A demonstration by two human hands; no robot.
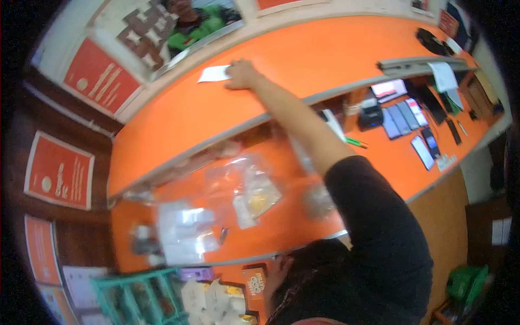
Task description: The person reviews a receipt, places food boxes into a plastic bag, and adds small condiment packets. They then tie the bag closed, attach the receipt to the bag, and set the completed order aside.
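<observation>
paper slip (213, 73) lies on the desk (314, 51), touching the partly curled right hand (241, 75); whether gripped, i cannot tell. plastic bags (260, 200) lie nearer the body than that hand, phones (392, 123) to its right.

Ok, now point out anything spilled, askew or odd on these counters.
Nothing looks clearly spilled or broken, though blur hides detail. Mildly untidy: the clear plastic bags lie crumpled and loose on the lower counter, and a white sheet droops over the front edge of the upper counter.
</observation>
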